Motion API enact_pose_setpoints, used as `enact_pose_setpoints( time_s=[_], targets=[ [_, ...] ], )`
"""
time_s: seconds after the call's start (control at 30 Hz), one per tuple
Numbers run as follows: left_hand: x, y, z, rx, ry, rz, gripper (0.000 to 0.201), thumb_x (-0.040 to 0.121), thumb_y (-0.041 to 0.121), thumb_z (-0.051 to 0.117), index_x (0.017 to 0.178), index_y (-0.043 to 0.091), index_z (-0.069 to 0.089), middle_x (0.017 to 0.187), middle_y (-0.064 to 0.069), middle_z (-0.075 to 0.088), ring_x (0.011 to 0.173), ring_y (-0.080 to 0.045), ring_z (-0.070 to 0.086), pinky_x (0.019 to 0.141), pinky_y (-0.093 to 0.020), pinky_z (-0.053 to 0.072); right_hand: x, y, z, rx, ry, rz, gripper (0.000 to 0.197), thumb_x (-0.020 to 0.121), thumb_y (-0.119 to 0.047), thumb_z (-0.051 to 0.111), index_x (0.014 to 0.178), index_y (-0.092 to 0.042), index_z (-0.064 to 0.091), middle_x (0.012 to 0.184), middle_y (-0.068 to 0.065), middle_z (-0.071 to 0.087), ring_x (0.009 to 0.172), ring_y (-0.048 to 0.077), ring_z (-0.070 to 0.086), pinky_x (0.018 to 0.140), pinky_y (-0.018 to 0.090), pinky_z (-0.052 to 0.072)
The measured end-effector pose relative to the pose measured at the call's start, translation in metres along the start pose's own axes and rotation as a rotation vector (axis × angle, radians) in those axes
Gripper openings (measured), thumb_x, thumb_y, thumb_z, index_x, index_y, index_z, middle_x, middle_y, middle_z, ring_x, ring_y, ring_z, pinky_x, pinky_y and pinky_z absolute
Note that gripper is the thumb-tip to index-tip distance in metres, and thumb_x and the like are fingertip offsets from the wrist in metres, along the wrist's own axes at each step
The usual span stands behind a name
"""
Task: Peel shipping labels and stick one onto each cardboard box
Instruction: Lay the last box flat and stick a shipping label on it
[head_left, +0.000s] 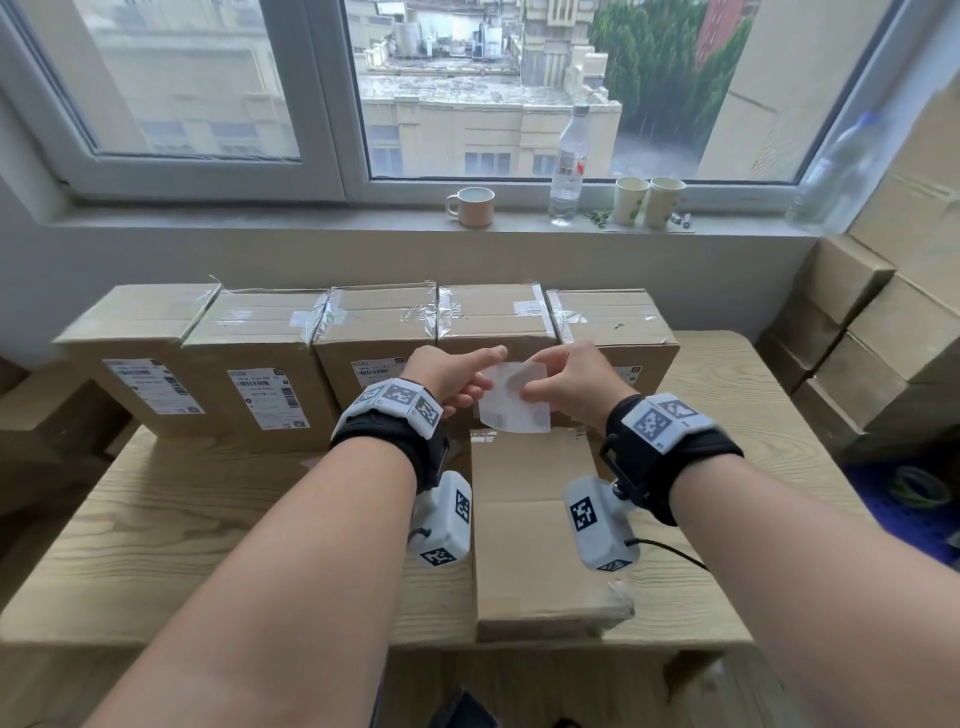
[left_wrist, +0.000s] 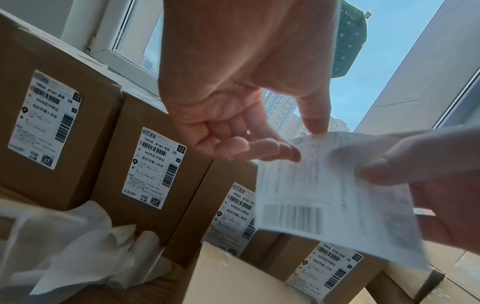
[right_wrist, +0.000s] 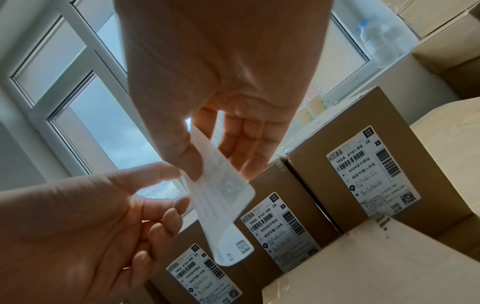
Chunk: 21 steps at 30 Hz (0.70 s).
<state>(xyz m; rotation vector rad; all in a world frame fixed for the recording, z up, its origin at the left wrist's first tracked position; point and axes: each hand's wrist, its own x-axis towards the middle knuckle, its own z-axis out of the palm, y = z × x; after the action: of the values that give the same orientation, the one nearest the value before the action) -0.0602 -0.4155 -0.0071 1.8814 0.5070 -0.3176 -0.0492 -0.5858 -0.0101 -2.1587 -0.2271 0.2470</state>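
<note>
A white shipping label (head_left: 514, 408) (left_wrist: 324, 195) (right_wrist: 221, 195) hangs in the air between both hands, and one lower corner curls away from its backing. My right hand (head_left: 535, 376) (right_wrist: 219, 170) pinches its right side between thumb and fingers. My left hand (head_left: 488, 371) (left_wrist: 303, 144) has thumb and curled fingertips on the label's upper left corner. Below the hands a cardboard box (head_left: 530, 525) lies flat with a bare top. Behind it stands a row of several taped boxes (head_left: 260, 374), with printed labels (left_wrist: 153, 166) on their front faces.
The boxes stand on a wooden table (head_left: 208, 519). Crumpled white backing sheets (left_wrist: 64, 246) lie at its left. The windowsill holds a mug (head_left: 470, 207), a clear bottle (head_left: 569, 166) and two paper cups (head_left: 649, 200). More cardboard boxes (head_left: 883, 332) are stacked at the right.
</note>
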Motion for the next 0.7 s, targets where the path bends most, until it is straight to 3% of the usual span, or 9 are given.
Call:
enact_pose_setpoints(
  time_s=[0.1, 0.23, 0.33, 0.43, 0.53, 0.63, 0.7],
  targets=[
    [-0.006, -0.001, 0.003, -0.008, -0.003, -0.013, 0.024, 0.080, 0.037, 0.070, 0.072, 0.014, 0.069, 0.058, 0.005, 0.058, 0.047, -0.008, 0.045, 0.051, -0.020, 0.034, -0.009, -0.001, -0.001, -0.013, 0.001, -0.004, 0.022, 0.073, -0.011, 0.073, 0.094, -0.014, 0.076, 0.088, 0.004, 0.073, 0.085, 0.017, 0.068, 0.075, 0.031, 0.057],
    [-0.013, -0.001, 0.008, -0.005, 0.006, -0.017, 0.011, 0.080, 0.023, 0.066, 0.077, 0.013, 0.072, 0.060, 0.005, 0.059, 0.048, -0.007, 0.046, 0.049, -0.018, 0.034, -0.021, -0.001, -0.005, -0.002, -0.006, -0.021, 0.016, 0.076, -0.014, 0.078, 0.092, -0.013, 0.077, 0.081, -0.002, 0.069, 0.069, 0.008, 0.061, 0.058, 0.015, 0.046],
    [-0.015, -0.002, 0.012, -0.011, 0.013, -0.010, 0.008, 0.081, 0.017, 0.066, 0.077, 0.011, 0.070, 0.064, 0.002, 0.060, 0.052, -0.008, 0.050, 0.050, -0.019, 0.038, -0.031, 0.000, -0.009, 0.018, -0.038, -0.021, 0.021, 0.075, -0.031, 0.081, 0.087, -0.014, 0.078, 0.080, -0.005, 0.070, 0.066, 0.005, 0.059, 0.059, 0.018, 0.045],
    [-0.016, -0.006, 0.015, -0.015, -0.009, -0.019, 0.002, 0.084, 0.010, 0.067, 0.084, 0.009, 0.068, 0.066, 0.001, 0.063, 0.053, -0.008, 0.055, 0.053, -0.021, 0.045, -0.037, 0.007, -0.015, 0.086, 0.053, 0.024, 0.026, 0.080, -0.039, 0.075, 0.090, -0.015, 0.076, 0.087, -0.004, 0.072, 0.076, 0.007, 0.062, 0.067, 0.022, 0.047],
    [-0.016, -0.011, 0.020, -0.056, -0.070, -0.044, 0.001, 0.086, 0.007, 0.068, 0.088, 0.008, 0.068, 0.071, -0.003, 0.069, 0.055, -0.009, 0.059, 0.053, -0.021, 0.049, -0.042, 0.021, -0.024, 0.068, 0.132, 0.088, 0.003, 0.084, -0.024, 0.073, 0.082, -0.022, 0.074, 0.085, -0.007, 0.070, 0.085, 0.012, 0.065, 0.071, 0.025, 0.051],
    [-0.017, -0.019, 0.027, -0.083, -0.125, -0.051, 0.004, 0.086, 0.007, 0.071, 0.083, 0.009, 0.069, 0.089, -0.010, 0.074, 0.075, -0.017, 0.064, 0.069, -0.026, 0.053, -0.046, 0.039, -0.025, 0.058, 0.064, 0.181, 0.016, 0.084, -0.008, 0.070, 0.076, -0.021, 0.074, 0.083, -0.001, 0.071, 0.084, 0.017, 0.067, 0.077, 0.031, 0.058],
    [-0.017, -0.026, 0.033, -0.103, -0.160, -0.051, 0.007, 0.085, 0.005, 0.073, 0.081, 0.009, 0.069, 0.096, -0.013, 0.075, 0.082, -0.020, 0.066, 0.068, -0.028, 0.053, -0.048, 0.047, -0.022, 0.082, 0.055, 0.222, 0.023, 0.081, 0.001, 0.068, 0.071, -0.018, 0.074, 0.077, 0.003, 0.071, 0.076, 0.019, 0.066, 0.076, 0.034, 0.059]
  ],
)
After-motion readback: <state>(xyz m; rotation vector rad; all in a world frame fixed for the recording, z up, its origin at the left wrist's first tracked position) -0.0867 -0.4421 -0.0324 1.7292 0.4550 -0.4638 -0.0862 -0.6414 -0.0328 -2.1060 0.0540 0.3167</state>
